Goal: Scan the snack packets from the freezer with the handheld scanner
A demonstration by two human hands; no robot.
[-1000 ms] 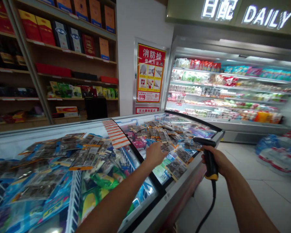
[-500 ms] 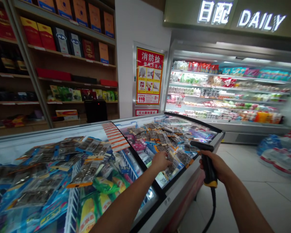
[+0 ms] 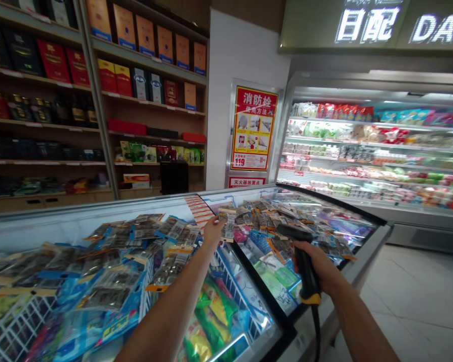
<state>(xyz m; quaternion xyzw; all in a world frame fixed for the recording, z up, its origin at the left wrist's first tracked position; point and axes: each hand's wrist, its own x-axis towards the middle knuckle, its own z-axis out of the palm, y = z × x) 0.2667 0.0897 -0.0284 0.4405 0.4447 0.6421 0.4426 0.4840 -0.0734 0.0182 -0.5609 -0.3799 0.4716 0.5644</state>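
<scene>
My left hand [image 3: 213, 232] is closed on the edge of a small clear-and-brown snack packet [image 3: 228, 225], raised over the dark frame between the two glass lids. My right hand [image 3: 317, 266] is wrapped round the grip of a black and yellow barcode scanner [image 3: 306, 269]. Its head points left, towards the packet, and a cord hangs from its base. Below both hands is a chest freezer [image 3: 249, 271]. Many similar packets [image 3: 115, 289] lie in a spread-out pile on the left glass, and others [image 3: 275, 213] lie on the right glass. What the packets contain is too small to tell.
Under the glass are green and yellow frozen bags [image 3: 207, 322] and white wire baskets [image 3: 26, 322]. Shelves with boxes [image 3: 125, 27] stand behind on the left. A red fire-hydrant poster [image 3: 253, 128] hangs on the wall. At the right is a lit refrigerated display [image 3: 347, 146].
My left hand has lifted from the right pile, moving left and up with a packet. My right hand has brought the scanner left, closer to it. The view has turned left.
</scene>
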